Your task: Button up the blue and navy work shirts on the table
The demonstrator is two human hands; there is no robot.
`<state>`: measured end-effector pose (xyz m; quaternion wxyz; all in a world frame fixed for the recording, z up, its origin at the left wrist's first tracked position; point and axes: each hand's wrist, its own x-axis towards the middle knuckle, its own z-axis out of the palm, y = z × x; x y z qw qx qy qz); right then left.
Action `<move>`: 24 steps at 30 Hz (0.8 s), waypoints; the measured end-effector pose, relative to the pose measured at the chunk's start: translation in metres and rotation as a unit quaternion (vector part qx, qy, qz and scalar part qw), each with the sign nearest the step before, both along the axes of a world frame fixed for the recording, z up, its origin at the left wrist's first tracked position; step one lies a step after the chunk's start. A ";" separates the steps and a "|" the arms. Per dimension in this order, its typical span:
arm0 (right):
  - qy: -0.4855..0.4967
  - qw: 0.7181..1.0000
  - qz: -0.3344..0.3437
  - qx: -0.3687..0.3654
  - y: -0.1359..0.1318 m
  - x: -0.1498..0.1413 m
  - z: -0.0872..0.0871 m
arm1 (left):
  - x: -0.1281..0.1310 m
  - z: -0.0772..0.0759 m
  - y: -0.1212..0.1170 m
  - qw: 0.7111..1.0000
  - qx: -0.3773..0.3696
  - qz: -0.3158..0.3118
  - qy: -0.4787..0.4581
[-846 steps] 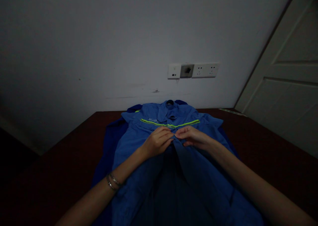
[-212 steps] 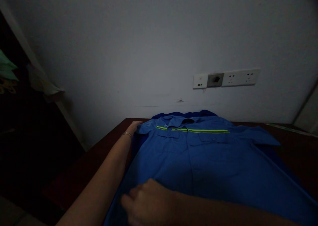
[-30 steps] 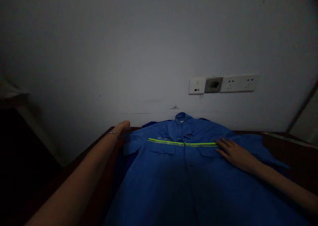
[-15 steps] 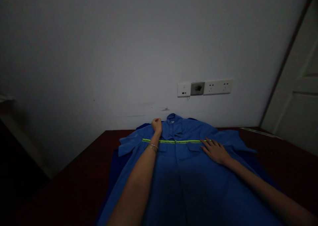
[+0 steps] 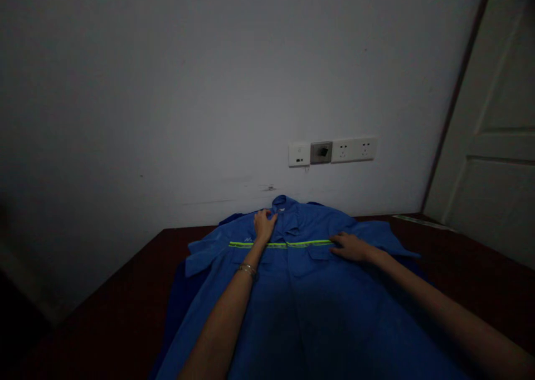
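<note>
A blue short-sleeved work shirt (image 5: 271, 296) lies front up and spread out, its collar (image 5: 281, 203) toward the wall. A yellow-green stripe runs across its chest. My left hand (image 5: 264, 226) is on the shirt just left of the collar, fingers curved and thumb apart from them; no cloth shows between them. On the other side of the chest, my right hand (image 5: 351, 247) rests by the stripe's right end, above a pocket flap (image 5: 320, 254), thumb and fingers apart. Darker blue cloth (image 5: 180, 291) shows from under the shirt.
The shirt lies on a dark red tabletop (image 5: 137, 274) against a pale wall (image 5: 188, 101). Sockets and a switch plate (image 5: 353, 150) sit low on the wall. A pale panelled door (image 5: 497, 174) stands at the right.
My left hand has gone from a fist to loosely curved fingers beside the collar. My right hand has moved from lying flat to bent fingers, closer to the shirt's middle. The view has shifted slightly right.
</note>
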<state>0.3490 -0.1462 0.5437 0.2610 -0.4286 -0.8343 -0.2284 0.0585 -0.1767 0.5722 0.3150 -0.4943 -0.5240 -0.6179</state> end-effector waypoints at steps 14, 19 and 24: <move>0.204 0.956 0.047 0.207 -0.058 -0.133 0.081 | -0.001 0.010 -0.002 0.997 -0.064 0.039 -0.005; 0.195 0.956 0.020 0.219 -0.037 -0.151 0.062 | -0.004 0.013 -0.002 0.995 -0.092 0.006 -0.027; 0.157 0.961 0.011 0.226 -0.014 -0.161 0.042 | -0.001 0.010 -0.001 0.996 -0.074 0.037 -0.029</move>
